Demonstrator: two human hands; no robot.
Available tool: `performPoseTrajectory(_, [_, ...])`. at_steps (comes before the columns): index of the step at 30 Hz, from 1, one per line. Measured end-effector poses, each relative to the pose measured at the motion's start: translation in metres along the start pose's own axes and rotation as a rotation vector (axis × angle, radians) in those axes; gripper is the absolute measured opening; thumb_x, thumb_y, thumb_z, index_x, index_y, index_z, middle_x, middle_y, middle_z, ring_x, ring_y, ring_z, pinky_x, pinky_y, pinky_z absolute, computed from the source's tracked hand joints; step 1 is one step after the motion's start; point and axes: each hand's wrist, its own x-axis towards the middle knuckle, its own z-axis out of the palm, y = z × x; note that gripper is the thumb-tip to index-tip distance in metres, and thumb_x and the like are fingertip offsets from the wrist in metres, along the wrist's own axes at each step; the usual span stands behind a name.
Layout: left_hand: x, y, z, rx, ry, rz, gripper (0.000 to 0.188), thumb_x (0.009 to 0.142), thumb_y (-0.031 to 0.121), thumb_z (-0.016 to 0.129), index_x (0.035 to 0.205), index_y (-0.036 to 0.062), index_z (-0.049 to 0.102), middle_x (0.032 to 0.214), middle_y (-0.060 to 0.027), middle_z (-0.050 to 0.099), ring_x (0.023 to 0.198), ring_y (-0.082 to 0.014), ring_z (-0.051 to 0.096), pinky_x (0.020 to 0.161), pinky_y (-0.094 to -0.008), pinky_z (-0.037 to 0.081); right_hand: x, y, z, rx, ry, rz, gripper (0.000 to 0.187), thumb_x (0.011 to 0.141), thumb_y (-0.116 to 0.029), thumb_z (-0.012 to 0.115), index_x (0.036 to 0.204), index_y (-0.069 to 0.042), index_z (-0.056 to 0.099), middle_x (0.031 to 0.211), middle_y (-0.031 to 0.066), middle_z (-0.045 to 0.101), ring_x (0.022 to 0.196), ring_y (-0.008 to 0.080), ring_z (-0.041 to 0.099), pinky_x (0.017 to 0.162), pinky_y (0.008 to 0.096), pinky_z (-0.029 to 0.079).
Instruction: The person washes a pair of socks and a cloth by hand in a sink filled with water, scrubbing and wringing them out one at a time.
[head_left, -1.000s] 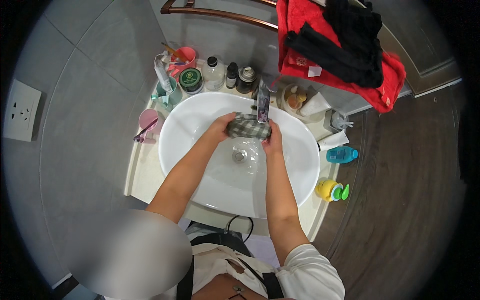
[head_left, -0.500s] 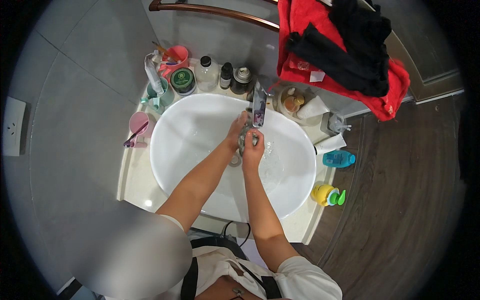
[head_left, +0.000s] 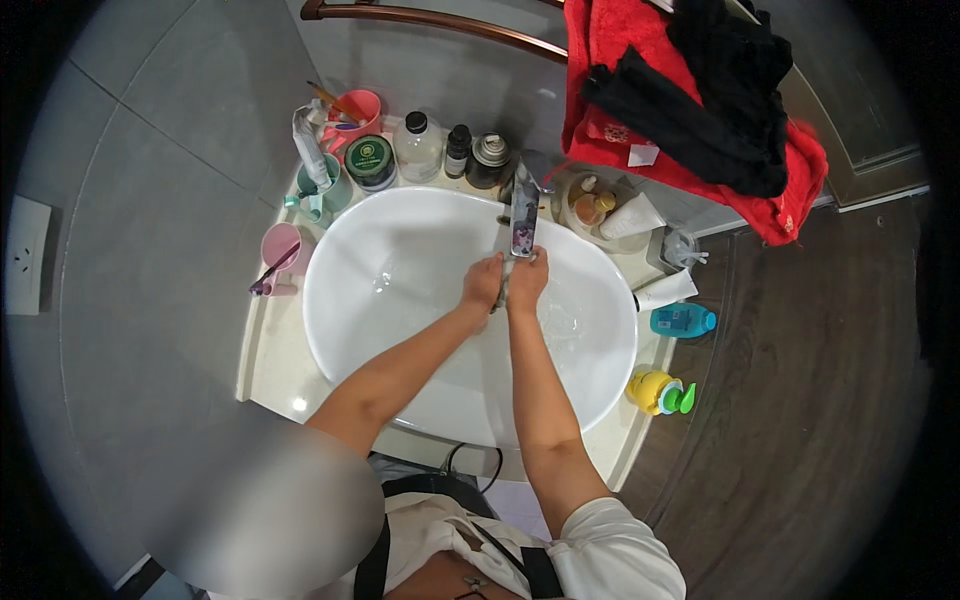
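Observation:
A white oval washbasin [head_left: 345, 275] takes up the middle of the counter. Under the spout of the metal faucet [head_left: 524, 212], my left hand [head_left: 483, 282] and my right hand [head_left: 527, 281] are close together, fingers curled inward. Between them they grip a small wet grey-and-dark thing [head_left: 507, 284], soft-looking like a bit of cloth; its kind is mostly hidden by the fingers. Water drops and splashes show on the basin's inside to either side of my hands.
Behind the basin stand a green-lidded jar [head_left: 370, 161], a clear bottle [head_left: 418, 147] and cups. At right are a blue bottle [head_left: 683, 320] and a yellow pump bottle [head_left: 656, 393]. A red towel [head_left: 600, 100] with black cloth hangs from a copper-coloured rail [head_left: 450, 25].
My hands have gone from one above the other to side by side. The right hand has moved up and right to the spout; the left has come down slightly. The grey thing stays between them.

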Motion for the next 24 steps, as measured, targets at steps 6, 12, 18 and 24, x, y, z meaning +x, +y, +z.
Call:
performPoseTrajectory(6, [0.017,-0.008,-0.017,-0.147,-0.017,0.002,0.041,0.086,0.037,0.041,0.08,0.0,0.056,0.075,-0.0133,0.054,0.073,-0.0247,0.048,0.067,-0.0336,0.039,-0.037,0.006,0.015,0.0,0.015,-0.059,0.025,0.084,-0.026,0.048,0.091,-0.003,0.054,0.083,0.0145,0.058,0.078,0.0286,0.055,0.072,0.0339,0.041])
performPoseTrajectory(12, [-0.031,0.045,-0.044,-0.397,-0.019,-0.373,0.033,0.085,0.035,0.049,0.096,0.0037,0.053,0.094,-0.0032,0.057,0.078,-0.0215,0.056,0.074,-0.0378,0.044,0.03,0.045,-0.041,-0.254,-0.16,0.025,0.022,0.082,-0.026,0.057,0.084,-0.004,0.057,0.084,0.0093,0.059,0.075,0.0188,0.054,0.069,0.0314,0.043])
performPoseTrajectory(18, [-0.015,0.042,-0.09,-0.83,-0.241,-0.299,0.031,0.083,0.019,0.057,0.11,0.0045,0.049,0.086,-0.0029,0.055,0.075,-0.012,0.055,0.062,-0.0241,0.048,0.004,-0.013,-0.069,0.639,-0.515,0.522,0.021,0.085,-0.016,0.055,0.102,-0.004,0.052,0.095,0.005,0.057,0.081,0.0136,0.055,0.068,0.0236,0.046])
performPoseTrajectory(24, [-0.011,0.04,-0.102,-0.971,-0.467,-0.285,0.034,0.083,0.0,0.046,0.117,0.003,0.043,0.1,-0.0068,0.055,0.087,-0.0154,0.057,0.073,-0.025,0.05,-0.008,-0.033,-0.095,0.816,-0.734,0.508,0.046,0.078,0.001,0.056,0.121,0.002,0.039,0.105,0.0069,0.053,0.088,0.0126,0.055,0.072,0.0223,0.048])
